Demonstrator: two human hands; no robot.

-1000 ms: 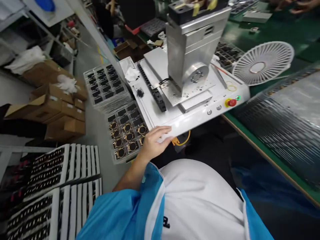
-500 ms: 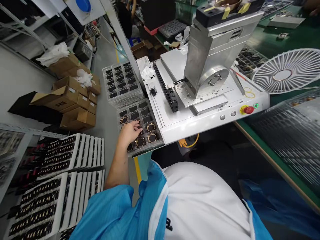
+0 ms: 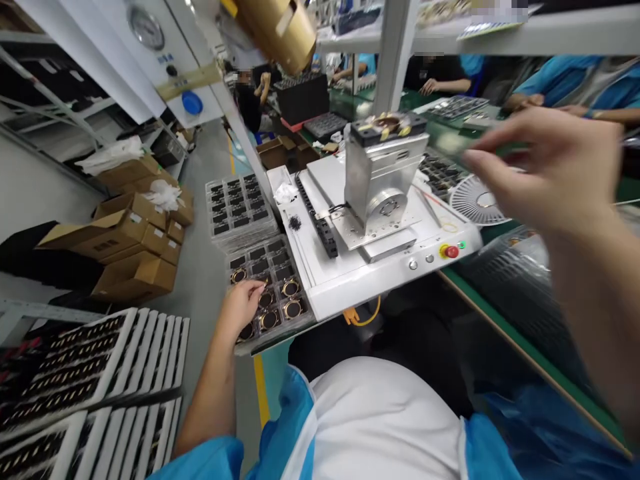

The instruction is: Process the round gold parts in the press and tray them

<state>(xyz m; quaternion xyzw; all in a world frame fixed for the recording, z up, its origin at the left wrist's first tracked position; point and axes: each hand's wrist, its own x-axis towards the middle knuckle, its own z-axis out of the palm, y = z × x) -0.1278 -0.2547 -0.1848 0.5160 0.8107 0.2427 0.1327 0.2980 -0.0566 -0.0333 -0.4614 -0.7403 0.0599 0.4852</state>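
My left hand (image 3: 245, 303) is over a clear plastic tray (image 3: 306, 313) on the left, its fingers pinched at a gold-rimmed part (image 3: 263, 283). Other round black parts with gold rims (image 3: 270, 320) sit in the tray's front compartments, and flat black pieces (image 3: 257, 254) fill the back ones. My right hand (image 3: 545, 167) is raised at the right, blurred, with thumb and fingertips close together; whether anything is between them cannot be made out. Between my hands stands a white machine (image 3: 350, 293) with a metal fixture (image 3: 383, 173) and a black top holder (image 3: 387, 128).
A red stop button (image 3: 451, 252) is on the machine's front. Behind my right hand lies a white fan guard (image 3: 477, 200). A brass cylinder (image 3: 280, 30) hangs overhead. Stacked trays (image 3: 240, 207), cardboard boxes (image 3: 120, 233) and racks are at the left. Several people sit across the back.
The view has tilted up, showing the brass cylinder and shelf. My right hand has come into view at the right. My left hand stays at the tray, fingers now closer together.
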